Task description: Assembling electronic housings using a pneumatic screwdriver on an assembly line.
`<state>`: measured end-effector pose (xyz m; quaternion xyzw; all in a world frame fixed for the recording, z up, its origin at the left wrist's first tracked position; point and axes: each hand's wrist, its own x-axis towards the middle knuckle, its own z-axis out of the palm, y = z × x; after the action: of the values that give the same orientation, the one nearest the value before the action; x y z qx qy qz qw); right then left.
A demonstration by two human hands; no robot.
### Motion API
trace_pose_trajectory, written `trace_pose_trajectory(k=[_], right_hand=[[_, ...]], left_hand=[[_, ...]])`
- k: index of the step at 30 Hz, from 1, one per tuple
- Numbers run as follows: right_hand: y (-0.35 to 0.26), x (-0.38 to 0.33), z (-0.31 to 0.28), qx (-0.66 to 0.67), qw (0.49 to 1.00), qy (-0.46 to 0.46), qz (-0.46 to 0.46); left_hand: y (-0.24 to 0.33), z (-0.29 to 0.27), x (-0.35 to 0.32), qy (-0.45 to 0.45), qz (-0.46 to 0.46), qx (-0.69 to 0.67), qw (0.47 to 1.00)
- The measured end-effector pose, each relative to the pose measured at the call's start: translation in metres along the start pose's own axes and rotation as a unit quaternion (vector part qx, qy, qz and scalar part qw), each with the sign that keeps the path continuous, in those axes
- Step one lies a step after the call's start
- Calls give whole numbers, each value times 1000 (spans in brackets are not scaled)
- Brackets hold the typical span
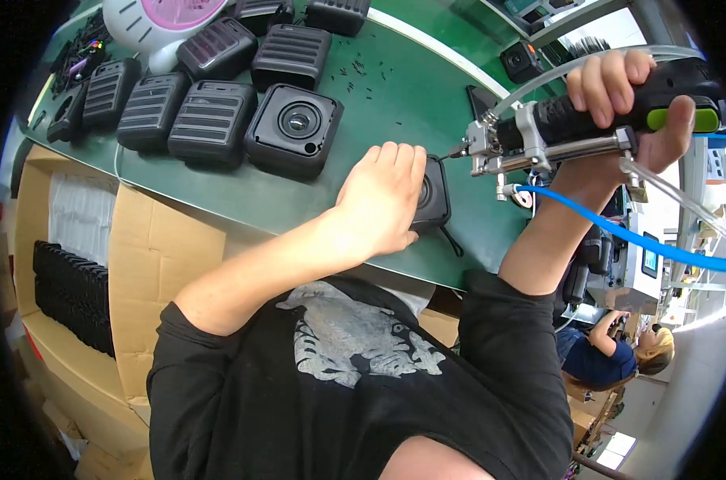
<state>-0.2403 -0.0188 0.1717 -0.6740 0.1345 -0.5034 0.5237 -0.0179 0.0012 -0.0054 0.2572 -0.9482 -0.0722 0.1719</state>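
Black shirt [243, 384], right grip [609, 93] wrapping power driver [552, 118], left grip [380, 192] clasping part-covered device [436, 194], black cases [211, 118]

Bench top [439, 104]: smooth green, soft sheen. Ribbed housings [153, 112], far left: black plastic, matt to satin. Upturned speaker unit [295, 144] beside them: matt shell, glossy centre. Small speaker unit [438, 200], middle: dark plastic, satin. Driver [555, 120], right: matt black plastic body, glossy green insert [703, 121]; bright, polished-looking metal rod [575, 150]. Blue hose [643, 242]: smooth, semi-gloss plastic. Clear tube [523, 90]: glossy. Carton [167, 264], near left: matt brown cardboard; liner [79, 216] translucent, crinkled plastic. Shirt [243, 400]: matt black cloth, grey print [355, 336] rough-looking.
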Motion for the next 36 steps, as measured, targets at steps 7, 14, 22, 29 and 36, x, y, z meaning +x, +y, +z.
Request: trace_pose_trajectory(k=[7, 14, 22, 29, 36], right_hand=[[-44, 3, 5, -52, 997, 57, -26], [-81, -2, 63, 32, 999, -28, -33], [-54, -31, 37, 23, 998, -17, -57], [-47, -29, 78, 39, 998, 16, -53], [-47, -31, 75, 36, 999, -16, 2]], left_hand=[[0, 0, 4, -26, -27, -44, 998], [1, -5, 6, -61, -45, -64, 995], [-2, 6, 2, 10, -17, -26, 999], [-1, 5, 3, 7, -19, -31, 999], [-1, 5, 3, 9, -21, -25, 999]])
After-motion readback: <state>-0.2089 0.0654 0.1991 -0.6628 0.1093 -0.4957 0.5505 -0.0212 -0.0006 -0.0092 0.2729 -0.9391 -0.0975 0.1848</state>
